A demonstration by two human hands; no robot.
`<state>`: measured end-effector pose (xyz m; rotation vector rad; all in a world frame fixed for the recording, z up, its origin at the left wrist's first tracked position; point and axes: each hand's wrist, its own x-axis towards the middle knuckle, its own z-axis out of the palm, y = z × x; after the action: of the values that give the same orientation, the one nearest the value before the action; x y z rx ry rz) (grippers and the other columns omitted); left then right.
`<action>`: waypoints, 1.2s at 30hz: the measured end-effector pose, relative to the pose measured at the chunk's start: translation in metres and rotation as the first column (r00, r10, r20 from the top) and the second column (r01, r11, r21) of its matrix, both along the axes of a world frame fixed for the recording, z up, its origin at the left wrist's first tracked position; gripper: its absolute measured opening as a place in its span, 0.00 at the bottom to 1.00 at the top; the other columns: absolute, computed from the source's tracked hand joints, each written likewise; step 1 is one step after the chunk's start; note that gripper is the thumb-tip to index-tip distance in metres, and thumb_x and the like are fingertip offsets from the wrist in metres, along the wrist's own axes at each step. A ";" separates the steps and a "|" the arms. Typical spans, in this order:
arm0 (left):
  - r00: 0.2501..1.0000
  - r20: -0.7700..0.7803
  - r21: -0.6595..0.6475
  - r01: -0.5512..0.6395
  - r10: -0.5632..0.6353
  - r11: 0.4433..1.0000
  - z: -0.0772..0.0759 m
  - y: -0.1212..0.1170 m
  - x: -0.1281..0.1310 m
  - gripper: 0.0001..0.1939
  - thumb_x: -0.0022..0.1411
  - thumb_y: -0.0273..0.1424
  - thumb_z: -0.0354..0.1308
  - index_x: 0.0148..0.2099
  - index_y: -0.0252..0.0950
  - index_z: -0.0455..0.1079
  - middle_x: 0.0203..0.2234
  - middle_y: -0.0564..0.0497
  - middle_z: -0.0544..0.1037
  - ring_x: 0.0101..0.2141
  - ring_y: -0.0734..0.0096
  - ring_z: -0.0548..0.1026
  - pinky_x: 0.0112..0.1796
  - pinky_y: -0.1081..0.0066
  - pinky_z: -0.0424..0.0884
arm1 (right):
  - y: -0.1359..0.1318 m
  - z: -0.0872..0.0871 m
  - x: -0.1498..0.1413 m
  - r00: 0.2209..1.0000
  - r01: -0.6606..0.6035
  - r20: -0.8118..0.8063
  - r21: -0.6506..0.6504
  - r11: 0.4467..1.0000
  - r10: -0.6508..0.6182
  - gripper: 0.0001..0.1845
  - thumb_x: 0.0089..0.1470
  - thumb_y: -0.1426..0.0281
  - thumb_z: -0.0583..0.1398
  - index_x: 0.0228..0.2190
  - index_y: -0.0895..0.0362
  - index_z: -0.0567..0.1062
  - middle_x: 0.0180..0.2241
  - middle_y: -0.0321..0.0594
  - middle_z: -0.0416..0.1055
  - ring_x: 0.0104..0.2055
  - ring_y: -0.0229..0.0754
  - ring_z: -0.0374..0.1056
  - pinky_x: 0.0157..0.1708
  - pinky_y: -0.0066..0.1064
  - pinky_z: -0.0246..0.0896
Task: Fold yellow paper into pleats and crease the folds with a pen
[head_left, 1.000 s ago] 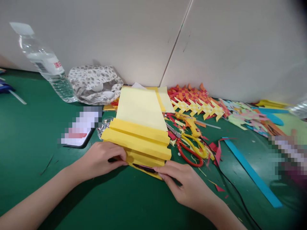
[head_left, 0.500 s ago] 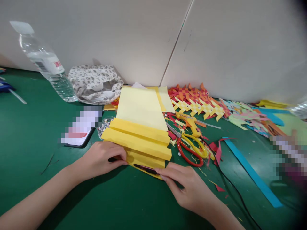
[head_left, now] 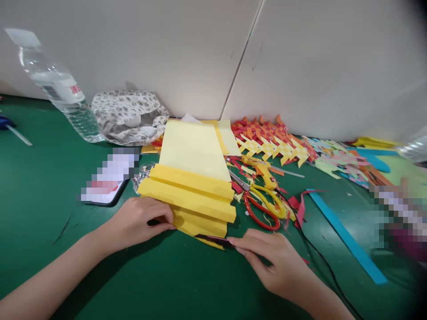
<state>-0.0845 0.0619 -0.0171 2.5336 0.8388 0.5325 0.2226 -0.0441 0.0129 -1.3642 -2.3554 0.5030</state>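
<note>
A yellow sheet of paper (head_left: 191, 186), pleated in several accordion folds at its near end, lies on the green table (head_left: 40, 178). My left hand (head_left: 140, 222) is closed on the left end of the nearest pleats, fingers curled over the fold. My right hand (head_left: 270, 262) pinches a thin dark object (head_left: 213, 240) that sticks out from under the lowest fold at its right end. What that object is I cannot make out.
Red and yellow scissors (head_left: 263, 206) lie right of the paper among scraps. Woven paper fish (head_left: 273, 142) are piled along the wall. A phone (head_left: 106, 178), a water bottle (head_left: 58, 86), a patterned cloth pouch (head_left: 128, 118), a blue strip (head_left: 347, 235) and a black cable (head_left: 330, 271) surround them.
My right hand has slid right and back from the fold, drawing the dark object partly out. The left hand holds still on the pleats.
</note>
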 end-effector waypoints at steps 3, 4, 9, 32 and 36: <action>1.000 0.009 0.005 0.000 0.000 1.000 0.000 0.000 0.000 0.04 0.61 0.33 0.57 0.32 0.41 0.70 0.24 0.59 0.77 0.25 0.77 0.73 0.27 0.77 0.61 | -0.002 -0.001 0.004 1.000 0.006 0.015 0.008 1.000 -0.006 0.14 0.59 0.77 0.53 0.42 0.55 0.75 0.24 0.37 0.67 0.23 0.35 0.61 0.22 0.27 0.46; 1.000 0.010 0.006 0.002 -0.003 1.000 0.000 0.000 0.001 0.04 0.61 0.33 0.57 0.32 0.41 0.70 0.24 0.60 0.77 0.25 0.77 0.73 0.27 0.77 0.61 | -0.003 -0.001 0.005 1.000 0.007 0.019 0.014 1.000 -0.007 0.14 0.59 0.77 0.53 0.42 0.55 0.75 0.23 0.37 0.67 0.23 0.35 0.61 0.21 0.27 0.46; 1.000 -0.003 0.004 0.006 -0.006 1.000 0.000 0.001 0.001 0.04 0.61 0.33 0.57 0.32 0.41 0.70 0.24 0.60 0.77 0.25 0.77 0.73 0.27 0.77 0.61 | -0.005 -0.003 0.007 0.999 0.002 0.033 0.042 0.999 -0.003 0.14 0.59 0.77 0.52 0.41 0.55 0.76 0.23 0.36 0.67 0.22 0.35 0.61 0.21 0.27 0.45; 1.000 0.014 -0.006 0.002 -0.002 1.000 0.000 0.001 0.001 0.05 0.61 0.33 0.57 0.32 0.41 0.70 0.24 0.59 0.77 0.25 0.76 0.74 0.28 0.77 0.62 | -0.015 0.007 0.021 0.991 -0.047 0.124 0.049 0.998 0.040 0.17 0.58 0.79 0.51 0.43 0.56 0.74 0.23 0.36 0.67 0.23 0.35 0.62 0.21 0.27 0.48; 1.000 0.015 -0.011 0.007 -0.007 1.000 0.001 0.000 0.001 0.05 0.61 0.33 0.57 0.33 0.41 0.71 0.24 0.59 0.77 0.25 0.76 0.74 0.27 0.77 0.63 | -0.017 0.007 0.024 0.992 -0.043 0.125 0.048 0.998 0.037 0.17 0.57 0.79 0.51 0.45 0.55 0.73 0.23 0.36 0.67 0.22 0.36 0.61 0.21 0.27 0.48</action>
<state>-0.0831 0.0619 -0.0162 2.5188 0.8247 0.5426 0.2467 -0.0614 0.0201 -1.3644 -2.4811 0.3773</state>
